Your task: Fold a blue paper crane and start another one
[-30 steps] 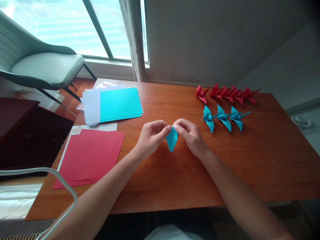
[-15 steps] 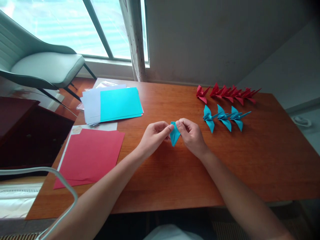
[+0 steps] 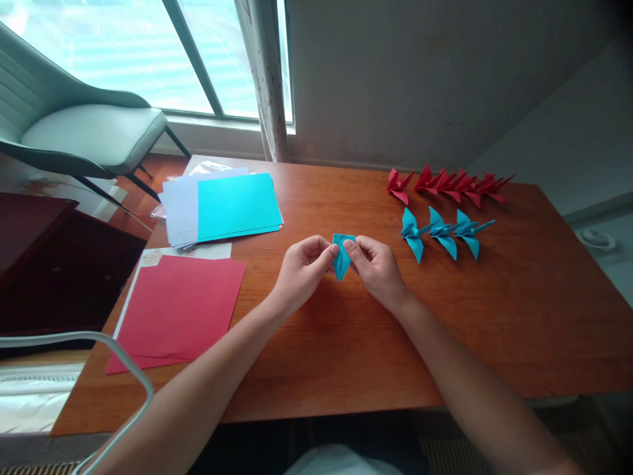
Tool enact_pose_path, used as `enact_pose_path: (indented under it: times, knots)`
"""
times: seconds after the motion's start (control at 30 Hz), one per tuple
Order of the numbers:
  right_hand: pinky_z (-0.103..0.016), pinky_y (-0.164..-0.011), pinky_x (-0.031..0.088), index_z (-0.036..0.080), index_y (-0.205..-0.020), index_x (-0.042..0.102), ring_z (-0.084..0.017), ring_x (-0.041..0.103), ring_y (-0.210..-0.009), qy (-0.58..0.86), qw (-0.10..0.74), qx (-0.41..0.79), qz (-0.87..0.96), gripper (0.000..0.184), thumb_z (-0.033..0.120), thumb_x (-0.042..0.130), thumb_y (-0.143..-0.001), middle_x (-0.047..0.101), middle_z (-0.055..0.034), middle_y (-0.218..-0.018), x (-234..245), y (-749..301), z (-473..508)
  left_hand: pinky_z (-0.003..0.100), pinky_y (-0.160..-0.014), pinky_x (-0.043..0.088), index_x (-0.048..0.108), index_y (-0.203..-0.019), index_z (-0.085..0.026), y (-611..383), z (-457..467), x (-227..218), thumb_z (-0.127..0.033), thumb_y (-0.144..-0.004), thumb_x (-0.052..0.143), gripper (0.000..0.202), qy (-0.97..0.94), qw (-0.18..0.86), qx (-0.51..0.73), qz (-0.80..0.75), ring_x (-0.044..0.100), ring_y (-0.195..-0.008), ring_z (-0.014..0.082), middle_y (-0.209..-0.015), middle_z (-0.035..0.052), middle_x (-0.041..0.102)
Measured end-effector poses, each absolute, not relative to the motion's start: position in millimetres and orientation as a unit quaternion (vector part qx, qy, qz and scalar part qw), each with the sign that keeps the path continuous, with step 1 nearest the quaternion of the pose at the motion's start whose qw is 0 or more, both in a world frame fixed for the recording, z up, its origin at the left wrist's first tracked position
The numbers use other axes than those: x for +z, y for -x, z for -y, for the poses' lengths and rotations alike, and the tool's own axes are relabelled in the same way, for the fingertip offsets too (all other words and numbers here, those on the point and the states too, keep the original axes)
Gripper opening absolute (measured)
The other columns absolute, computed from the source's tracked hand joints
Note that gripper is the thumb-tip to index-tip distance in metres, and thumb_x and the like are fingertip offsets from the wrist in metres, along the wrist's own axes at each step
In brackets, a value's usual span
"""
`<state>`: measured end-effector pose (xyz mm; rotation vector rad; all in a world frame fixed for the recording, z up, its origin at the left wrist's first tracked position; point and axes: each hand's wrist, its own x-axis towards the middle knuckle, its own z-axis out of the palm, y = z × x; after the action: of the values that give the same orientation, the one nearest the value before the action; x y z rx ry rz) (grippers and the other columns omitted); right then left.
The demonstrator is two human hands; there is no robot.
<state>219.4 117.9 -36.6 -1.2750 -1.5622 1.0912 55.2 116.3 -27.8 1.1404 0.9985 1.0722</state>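
A small folded piece of blue origami paper [image 3: 342,258] is held between my two hands above the wooden table [image 3: 316,369]. It has a flat top edge and narrows to a point at the bottom. My left hand [image 3: 307,265] pinches its left side, thumb on the near face. On the right side, my right hand [image 3: 376,269] grips it with the thumb across the front. The fingers behind the paper are partly hidden. To the right stand three blue paper cranes [image 3: 413,234] in a row, with several red paper cranes [image 3: 448,183] behind them.
Red paper sheets [image 3: 180,310] lie at the table's left front. Behind them is a stack of blue sheets [image 3: 240,208] over white ones [image 3: 180,211]. A chair [image 3: 93,132] stands by the window, and a pale curved tube [image 3: 123,356] crosses the lower left.
The folded blue paper has shifted slightly up and left and turned so more of its top shows. My right thumb has moved a little left over it.
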Motion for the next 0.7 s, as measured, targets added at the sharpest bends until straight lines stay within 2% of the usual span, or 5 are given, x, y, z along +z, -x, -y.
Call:
enact_pose_path:
  times: [0.27, 0.43, 0.53, 0.7]
  knots:
    - [-0.029, -0.052, 0.026, 0.022, -0.061, 0.042, -0.011, 0.037, -0.054, 0.521, 0.43, 0.413, 0.611, 0.05, 0.056, 0.053, -0.096, 0.039, 0.0045, -0.056, -33.6, -218.9, -116.8, 0.022, -0.057, 0.043, 0.061, -0.068, -0.015, -55.4, -114.3, -27.0, -0.053, -0.086, 0.068, 0.042, -0.505, 0.621, 0.44, -0.406, 0.053, -0.058, 0.0103, -0.062, -0.0006, 0.058]
    - [-0.028, -0.056, 0.035, 0.021, -0.062, 0.048, -0.012, 0.046, -0.057, 0.476, 0.435, 0.488, 0.589, 0.053, 0.062, 0.05, -0.095, 0.049, 0.0019, -0.058, -29.3, -224.0, -119.1, 0.022, -0.056, 0.04, 0.061, -0.065, -0.015, -51.8, -113.5, -23.0, -0.045, -0.085, 0.07, 0.038, -0.511, 0.627, 0.43, -0.402, 0.051, -0.057, 0.0101, -0.06, -0.0007, 0.057]
    - [-0.028, -0.057, 0.037, 0.021, -0.065, 0.05, -0.013, 0.047, -0.059, 0.462, 0.428, 0.521, 0.576, 0.054, 0.066, 0.046, -0.095, 0.05, 0.0017, -0.061, -28.4, -226.1, -120.1, 0.023, -0.055, 0.039, 0.057, -0.06, -0.016, -50.1, -113.3, -21.9, -0.043, -0.084, 0.069, 0.038, -0.503, 0.65, 0.414, -0.392, 0.048, -0.055, 0.0098, -0.057, -0.002, 0.053]
    - [-0.027, -0.053, 0.03, 0.021, -0.066, 0.052, -0.011, 0.037, -0.056, 0.436, 0.411, 0.55, 0.583, 0.045, 0.057, 0.06, -0.092, 0.042, 0.0043, -0.061, -26.0, -224.4, -119.1, 0.023, -0.051, 0.036, 0.054, -0.057, -0.017, -50.9, -111.8, -20.2, -0.043, -0.081, 0.072, 0.039, -0.499, 0.684, 0.383, -0.37, 0.044, -0.05, 0.0094, -0.053, -0.003, 0.05]
